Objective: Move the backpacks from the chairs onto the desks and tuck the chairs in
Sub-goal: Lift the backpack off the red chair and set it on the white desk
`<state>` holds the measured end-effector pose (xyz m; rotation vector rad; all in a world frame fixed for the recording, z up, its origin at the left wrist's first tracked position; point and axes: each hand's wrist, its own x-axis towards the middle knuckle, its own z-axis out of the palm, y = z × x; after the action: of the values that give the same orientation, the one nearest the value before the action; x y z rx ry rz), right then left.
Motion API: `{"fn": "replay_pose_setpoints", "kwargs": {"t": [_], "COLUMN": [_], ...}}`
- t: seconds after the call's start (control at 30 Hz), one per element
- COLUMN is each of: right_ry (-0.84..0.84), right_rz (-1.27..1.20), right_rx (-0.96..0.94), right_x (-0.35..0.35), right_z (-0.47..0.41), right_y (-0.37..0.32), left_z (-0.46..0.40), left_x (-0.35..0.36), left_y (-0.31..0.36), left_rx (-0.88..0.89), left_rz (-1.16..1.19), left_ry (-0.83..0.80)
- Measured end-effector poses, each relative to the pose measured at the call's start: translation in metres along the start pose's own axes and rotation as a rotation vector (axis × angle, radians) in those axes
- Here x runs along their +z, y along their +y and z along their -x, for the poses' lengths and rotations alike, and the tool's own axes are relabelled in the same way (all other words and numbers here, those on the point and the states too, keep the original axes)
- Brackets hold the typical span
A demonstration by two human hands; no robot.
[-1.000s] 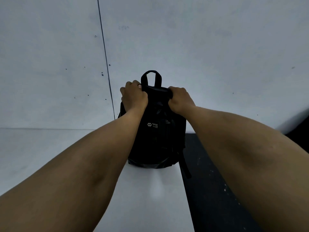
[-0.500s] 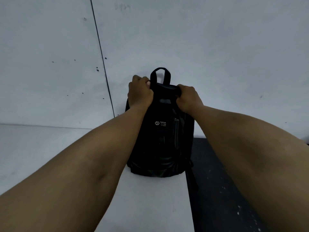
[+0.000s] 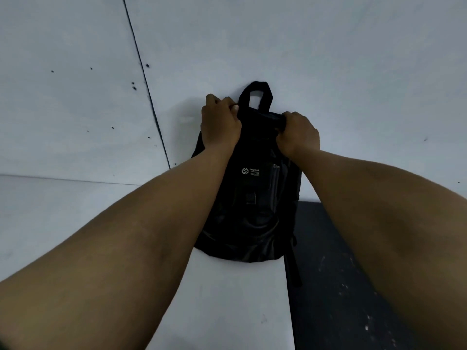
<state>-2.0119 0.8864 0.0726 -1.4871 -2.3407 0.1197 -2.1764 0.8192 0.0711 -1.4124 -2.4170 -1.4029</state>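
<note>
A black backpack with a small white logo stands upright on the white desk, its back leaning against the white wall. Its carry loop sticks up between my hands. My left hand grips the top left corner of the backpack. My right hand grips the top right corner. A black strap hangs from the backpack over the desk's right edge. No chair is in view.
The white wall rises right behind the backpack, with a dark vertical seam to the left. The desk ends at a straight right edge, beyond which lies dark speckled floor.
The backpack has settled a little nearer the wall and stands lower on the desk. Both hands keep their hold on its top.
</note>
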Motion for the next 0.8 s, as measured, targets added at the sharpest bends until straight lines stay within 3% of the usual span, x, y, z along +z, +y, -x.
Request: {"fn": "replay_pose_setpoints", "kwargs": {"t": [0.13,0.27,0.37,0.67,0.8], "right_ry": [0.089,0.133,0.162,-0.017,-0.002], "right_rz": [0.06,0.049,0.02,-0.034,-0.003], "right_rx": [0.076,0.164,0.201,0.034,-0.019], "right_x": [0.007,0.011,0.003,-0.005,-0.009], "right_z": [-0.004,-0.004,-0.006,0.016,0.034], "right_y": [-0.003,-0.012,-0.018,-0.03,-0.035], "left_z": [-0.007,-0.008,0.0,0.023,0.03], "left_x": [0.005,0.01,0.01,-0.009,-0.024], "left_y": [-0.002,-0.005,-0.005,-0.005,-0.003], "left_rx": [-0.023,-0.046,0.008,0.073,0.072], "left_rz": [-0.176,-0.221,-0.224,-0.288,-0.36], "left_ry": [0.057,-0.096,-0.123,-0.297,-0.346]}}
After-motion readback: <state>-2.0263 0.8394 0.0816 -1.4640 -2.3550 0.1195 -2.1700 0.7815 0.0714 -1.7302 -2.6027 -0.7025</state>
